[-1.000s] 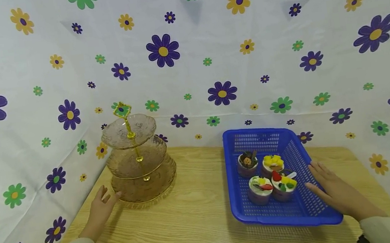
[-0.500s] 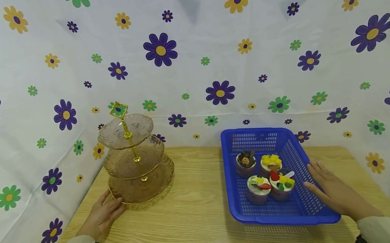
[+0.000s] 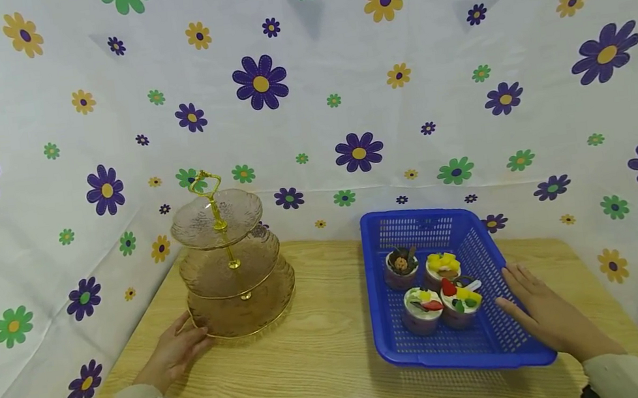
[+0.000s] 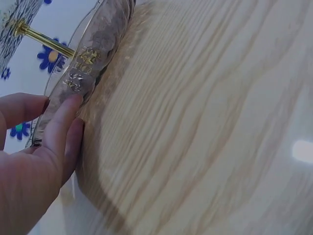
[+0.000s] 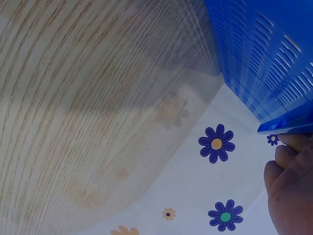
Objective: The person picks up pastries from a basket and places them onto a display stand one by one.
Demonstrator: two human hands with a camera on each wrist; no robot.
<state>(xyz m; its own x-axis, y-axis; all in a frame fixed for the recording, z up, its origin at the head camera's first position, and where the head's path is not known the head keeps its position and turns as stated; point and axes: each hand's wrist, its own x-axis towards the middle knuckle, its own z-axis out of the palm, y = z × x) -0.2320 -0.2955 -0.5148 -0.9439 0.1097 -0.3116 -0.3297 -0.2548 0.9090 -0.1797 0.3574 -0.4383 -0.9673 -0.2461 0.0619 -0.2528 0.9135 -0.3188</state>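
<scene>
A three-tier cake stand (image 3: 243,312) with amber glass-like plates and a gold post stands upright at the left of the table. My left hand (image 3: 174,353) pinches the near-left rim of its bottom plate (image 4: 95,54), the thumb at the upper side and the fingers against the outer side. My right hand (image 3: 553,310) rests on the right rim of a blue plastic basket (image 3: 444,362), fingers straight and thumb over the inside. In the right wrist view the fingers (image 5: 286,161) are right at the basket's rim. Several dessert cups (image 3: 423,310) with fruit and cookie toppings stand inside the basket.
The wooden table (image 3: 312,344) shows bare grain between stand and basket. A white flowered cloth (image 3: 307,95) hangs behind and along both sides, close to the stand's left and behind the basket.
My left hand has closed its fingers on the bottom plate's rim. The cake stand has shifted slightly right and its handle has turned. My right hand stays on the basket's rim.
</scene>
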